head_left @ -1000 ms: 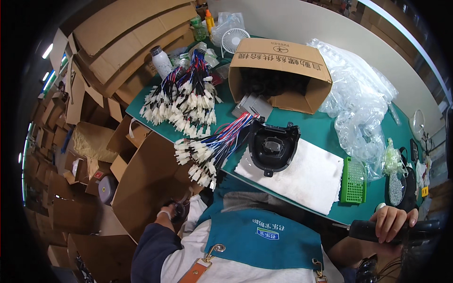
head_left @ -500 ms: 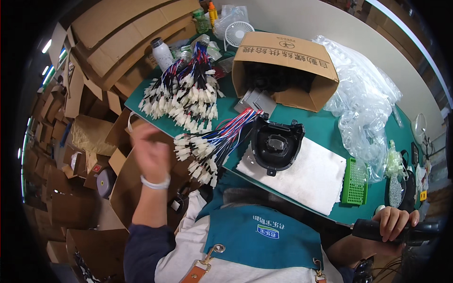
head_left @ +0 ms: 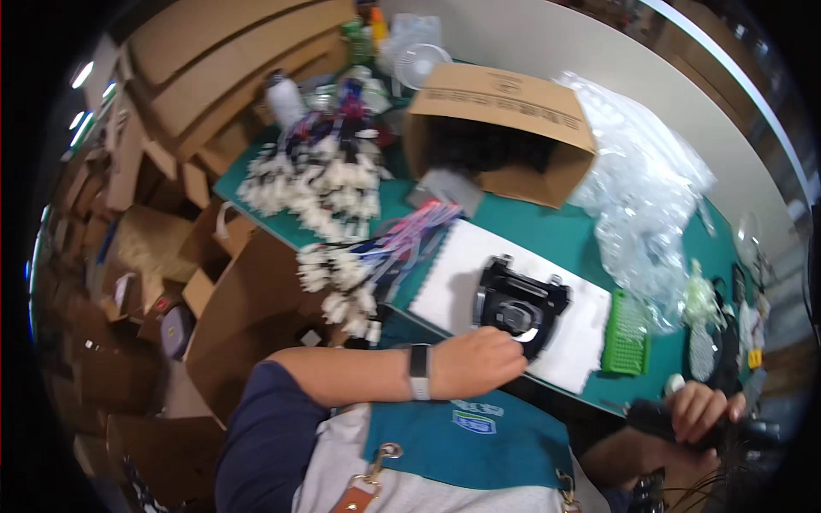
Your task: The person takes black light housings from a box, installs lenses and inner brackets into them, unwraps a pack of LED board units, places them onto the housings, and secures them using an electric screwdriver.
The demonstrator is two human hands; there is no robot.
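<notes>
A black plastic housing (head_left: 522, 295), hollow with a rounded opening near its middle, rests on a white cloth (head_left: 453, 265). Its near edge is in the grip of my left hand (head_left: 481, 359), whose fingers curl and are partly hidden. At the lower right, my right hand (head_left: 697, 410) is wrapped round a black electric screwdriver (head_left: 654, 419), which lies roughly level beside the table edge. Bundled wires with white connectors (head_left: 338, 278) hang over the table's front edge, left of the cloth.
An open cardboard box (head_left: 505, 107) with black parts inside stands at the back. Clear plastic bags (head_left: 637, 222) lie to its right. A green perforated tray (head_left: 627, 333) is beside the cloth. More wire bundles (head_left: 325, 179) and a small white fan (head_left: 419, 67) are at the back left.
My left hand has come from the left, beyond the wire bundle, to the housing and closed on it. The housing has shifted right and nearer on the cloth. My right hand keeps the screwdriver.
</notes>
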